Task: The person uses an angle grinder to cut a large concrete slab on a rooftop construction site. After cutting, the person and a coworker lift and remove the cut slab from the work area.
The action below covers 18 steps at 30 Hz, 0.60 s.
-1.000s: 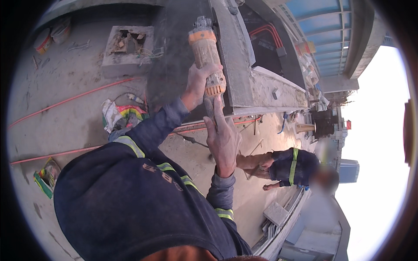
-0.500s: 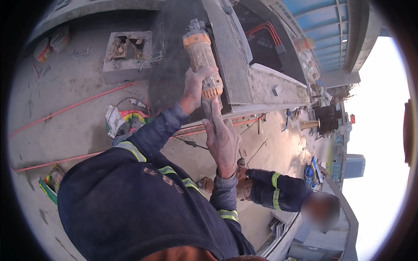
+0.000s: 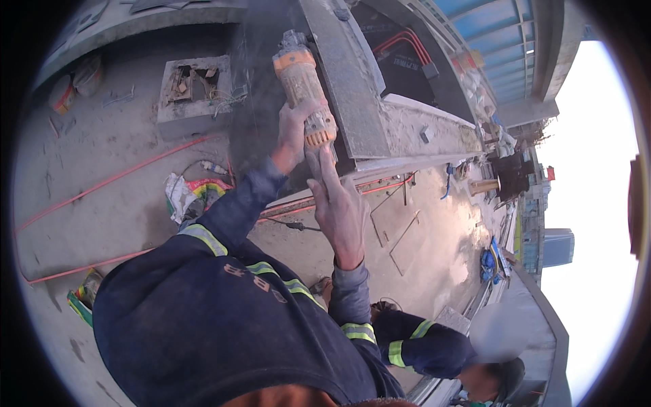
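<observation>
power tool (image 3: 304, 95): just beside grey slab (image 3: 349, 102) edge | left hand (image 3: 291, 132): fingers curled round tool's body | right hand (image 3: 341, 216): fingers outstretched, tips at tool's rear end; cannot tell if gripping | concrete box (image 3: 190, 123): farther left, apart

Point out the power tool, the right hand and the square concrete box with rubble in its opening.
Power tool (image 3: 301, 83): head view, on the middle of its dusty body.
Right hand (image 3: 341, 216): head view, on the back of the hand.
Concrete box (image 3: 168, 91): head view, on the rim left of its opening.
</observation>
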Available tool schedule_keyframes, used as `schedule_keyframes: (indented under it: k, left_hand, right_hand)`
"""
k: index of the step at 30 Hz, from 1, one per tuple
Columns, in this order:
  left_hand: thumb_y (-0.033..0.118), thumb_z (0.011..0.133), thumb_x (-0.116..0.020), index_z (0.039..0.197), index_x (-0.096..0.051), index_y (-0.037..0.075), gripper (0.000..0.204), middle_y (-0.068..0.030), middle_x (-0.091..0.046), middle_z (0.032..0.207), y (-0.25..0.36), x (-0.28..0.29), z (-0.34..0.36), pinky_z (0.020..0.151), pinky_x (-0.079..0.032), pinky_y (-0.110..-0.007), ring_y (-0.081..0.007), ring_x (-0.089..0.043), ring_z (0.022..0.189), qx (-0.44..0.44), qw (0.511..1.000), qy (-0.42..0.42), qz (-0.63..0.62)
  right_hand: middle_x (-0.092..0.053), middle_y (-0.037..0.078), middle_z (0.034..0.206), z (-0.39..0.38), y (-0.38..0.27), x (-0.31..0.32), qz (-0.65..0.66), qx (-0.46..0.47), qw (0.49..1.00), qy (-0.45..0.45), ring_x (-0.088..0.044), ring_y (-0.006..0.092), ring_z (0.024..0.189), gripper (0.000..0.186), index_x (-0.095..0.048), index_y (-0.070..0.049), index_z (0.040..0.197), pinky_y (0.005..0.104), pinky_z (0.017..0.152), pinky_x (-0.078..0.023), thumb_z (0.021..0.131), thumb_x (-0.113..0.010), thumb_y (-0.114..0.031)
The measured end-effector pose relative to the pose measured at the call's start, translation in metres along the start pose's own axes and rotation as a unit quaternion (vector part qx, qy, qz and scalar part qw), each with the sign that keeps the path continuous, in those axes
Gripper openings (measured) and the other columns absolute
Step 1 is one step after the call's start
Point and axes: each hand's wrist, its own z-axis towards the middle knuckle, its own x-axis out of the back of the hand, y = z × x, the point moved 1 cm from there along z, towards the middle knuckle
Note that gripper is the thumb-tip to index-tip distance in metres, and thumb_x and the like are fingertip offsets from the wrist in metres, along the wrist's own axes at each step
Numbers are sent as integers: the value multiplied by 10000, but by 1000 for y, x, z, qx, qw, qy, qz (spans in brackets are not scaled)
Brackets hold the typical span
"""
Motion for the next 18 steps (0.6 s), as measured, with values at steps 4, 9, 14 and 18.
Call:
schedule_keyframes:
  k: [4,9,14,18]
  left_hand:
    - [213,912,-772,1125,-648,10,319,-93,-691,891,5,0,-1,643,-630,-373,-216,-730,719,19,1000,15,-17]
    - [193,904,-779,1109,-658,21,294,-76,-684,883,10,-12,-20,645,-623,-371,-201,-721,720,2,1000,15,-9]
    - [190,897,-785,1111,-665,18,300,-79,-690,886,13,-7,-3,622,-613,-359,-199,-718,699,8,999,-9,-37]
    - [183,885,-793,1105,-676,12,302,-84,-702,899,11,-5,-7,630,-609,-353,-195,-722,703,13,999,-5,-29]
  right_hand:
    - [-652,178,818,5,-5,1,3,-2,1000,-5,-668,354,718,702,-493,-255,1667,476,669,-520,1010,-742,-269]
    - [-659,179,825,-14,0,4,15,-6,1000,-6,-670,350,727,695,-488,-239,1669,472,661,-518,1021,-736,-282]
    - [-671,174,818,7,-3,-3,-17,1,1000,-7,-679,344,712,695,-487,-245,1669,468,659,-516,1021,-737,-271]
    - [-663,165,786,-1,0,-8,-4,21,1000,19,-673,339,684,693,-483,-254,1671,470,648,-507,1026,-733,-283]
